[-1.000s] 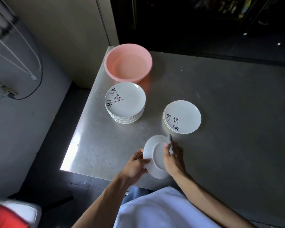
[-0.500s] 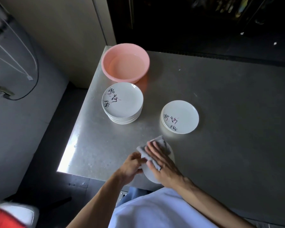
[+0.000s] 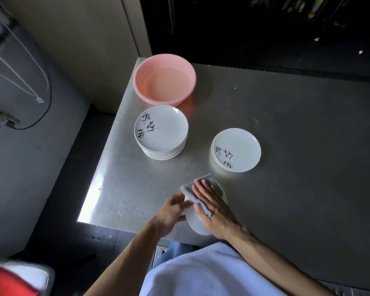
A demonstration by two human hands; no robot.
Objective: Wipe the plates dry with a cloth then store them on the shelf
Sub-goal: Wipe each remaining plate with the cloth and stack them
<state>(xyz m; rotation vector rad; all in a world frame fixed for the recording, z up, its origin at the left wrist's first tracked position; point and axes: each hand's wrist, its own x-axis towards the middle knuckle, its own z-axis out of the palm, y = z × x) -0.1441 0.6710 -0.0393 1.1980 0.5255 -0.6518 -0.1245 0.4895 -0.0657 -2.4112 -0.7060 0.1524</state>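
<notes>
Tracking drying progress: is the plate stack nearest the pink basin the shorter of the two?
No, the stack beside the pink basin stands several plates taller than the other pile.

Bulk of the plate (image 3: 198,223) hidden under cloth (image 3: 214,183) and right hand (image 3: 217,212), blurred red-and-white object (image 3: 13,280) cut off at lower-left corner, worktop (image 3: 297,124) cut by right edge, dark space beyond it unreadable

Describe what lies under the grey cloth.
A white plate, held by the left hand. The cloth and right hand cover most of it; any pattern is hidden.
</notes>
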